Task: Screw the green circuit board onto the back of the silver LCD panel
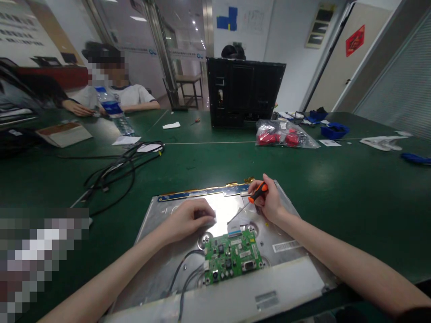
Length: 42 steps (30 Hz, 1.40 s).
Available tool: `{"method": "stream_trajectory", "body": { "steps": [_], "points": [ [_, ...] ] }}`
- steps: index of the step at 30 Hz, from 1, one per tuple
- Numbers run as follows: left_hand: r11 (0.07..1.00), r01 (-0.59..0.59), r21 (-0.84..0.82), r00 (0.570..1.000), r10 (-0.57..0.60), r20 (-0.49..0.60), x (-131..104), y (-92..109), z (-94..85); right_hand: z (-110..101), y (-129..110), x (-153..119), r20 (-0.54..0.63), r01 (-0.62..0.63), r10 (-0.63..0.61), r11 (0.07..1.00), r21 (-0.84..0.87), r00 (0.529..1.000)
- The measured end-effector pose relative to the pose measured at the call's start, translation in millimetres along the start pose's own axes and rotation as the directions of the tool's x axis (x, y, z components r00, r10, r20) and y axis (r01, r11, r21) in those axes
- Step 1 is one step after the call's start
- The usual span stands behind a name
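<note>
A metal-backed display panel [158, 251] lies flat before me, with a green circuit board [232, 255] on it. Along its far edge runs a narrow blue board [205, 193]. My right hand [271, 204] holds an orange and black screwdriver [258, 192], its shaft slanting down to the left, the tip just above the ribbon cable [235, 228] area. My left hand [193, 217] is over the metal left of the tip, fingers curled together; what they hold, if anything, is hidden. Black cables [184, 269] leave the green board's left side.
Beyond the panel, a black monitor [244, 92] stands on the green table [188, 166]. A bag with red items [286, 134] lies before it. Loose black cables [129, 168], a water bottle [116, 112] and a box [63, 134] are left. A person [117, 85] sits behind them.
</note>
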<state>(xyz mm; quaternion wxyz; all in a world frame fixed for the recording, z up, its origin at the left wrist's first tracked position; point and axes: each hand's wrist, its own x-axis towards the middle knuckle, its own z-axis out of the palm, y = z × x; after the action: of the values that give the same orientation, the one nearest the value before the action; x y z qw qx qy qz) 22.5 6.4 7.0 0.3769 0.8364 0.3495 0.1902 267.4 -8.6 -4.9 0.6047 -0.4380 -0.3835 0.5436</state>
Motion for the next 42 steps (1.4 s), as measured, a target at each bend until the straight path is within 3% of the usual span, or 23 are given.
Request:
{"method": "stream_trajectory", "body": {
  "steps": [7, 11, 16, 25, 29, 35, 42],
  "points": [
    [0.958, 0.086, -0.273, 0.996, -0.085, 0.016, -4, 1, 6.6, 11, -25, 18, 0.011, 0.071, -0.071, 0.997, 0.029, 0.997],
    [0.962, 0.118, -0.248, 0.993, -0.119, 0.012, -12, -2, 3.4, 39, -37, 16, 0.133, 0.073, -0.077, 0.997, 0.031, 0.988],
    [0.933, 0.141, -0.33, 0.99, -0.122, 0.076, -19, -1, 4.9, 63, -25, 0, 0.285, -0.018, 0.011, 1.0, 0.024, 0.958],
    [0.943, 0.159, -0.292, 0.987, -0.155, 0.037, -23, 3, 12.2, 42, 1, 8, 0.203, -0.142, 0.121, 0.986, 0.092, 0.972],
    [0.948, 0.149, -0.281, 0.988, -0.152, 0.011, -27, 5, 12.9, 38, 6, 13, 0.207, -0.207, 0.181, 0.972, 0.11, 0.961],
    [0.937, 0.144, -0.317, 0.989, -0.123, 0.085, -33, 2, 11.8, 36, 10, 13, 0.237, -0.26, 0.231, 0.96, 0.102, 0.944],
    [0.95, 0.139, -0.281, 0.989, -0.121, 0.083, -37, 4, 12.1, 35, 11, 11, 0.258, -0.284, 0.253, 0.954, 0.092, 0.932]
  ]
}}
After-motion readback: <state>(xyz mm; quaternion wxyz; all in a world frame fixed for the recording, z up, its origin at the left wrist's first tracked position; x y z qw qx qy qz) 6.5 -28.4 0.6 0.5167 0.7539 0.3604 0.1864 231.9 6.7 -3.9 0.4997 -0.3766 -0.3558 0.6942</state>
